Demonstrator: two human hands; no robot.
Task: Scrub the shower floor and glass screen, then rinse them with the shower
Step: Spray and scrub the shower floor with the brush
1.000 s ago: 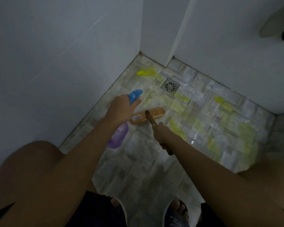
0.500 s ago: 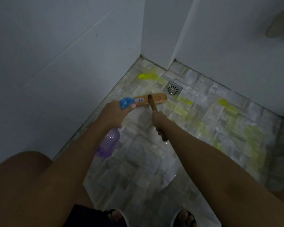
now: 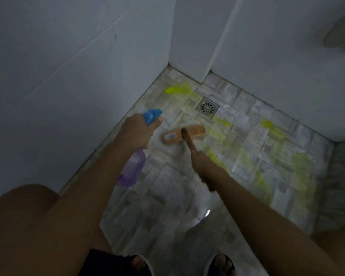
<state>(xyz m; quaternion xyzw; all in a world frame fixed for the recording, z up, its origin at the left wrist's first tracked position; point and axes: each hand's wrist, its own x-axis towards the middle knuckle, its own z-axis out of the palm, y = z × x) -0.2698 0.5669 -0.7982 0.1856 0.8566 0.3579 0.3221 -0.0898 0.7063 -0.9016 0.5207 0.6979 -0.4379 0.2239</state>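
The shower floor (image 3: 173, 196) is grey mosaic tile smeared with yellow cleaner (image 3: 299, 166), thickest towards the right and near the far corner. My right hand (image 3: 202, 164) grips the wooden handle of a scrubbing brush (image 3: 183, 134), whose head lies flat on the tiles just in front of the drain (image 3: 207, 107). My left hand (image 3: 134, 132) holds a purple spray bottle (image 3: 132, 170) by its blue trigger top, body hanging down, left of the brush. No glass screen is recognisable in this view.
White tiled walls (image 3: 68, 76) close in on the left and the back, with a jutting wall corner (image 3: 189, 56) behind the drain. My sandalled feet (image 3: 219, 263) stand at the bottom edge. A raised grey kerb (image 3: 343, 176) borders the floor on the right.
The brush head has been pulled back from beside the drain towards me. My left hand with the spray bottle kept roughly beside it.
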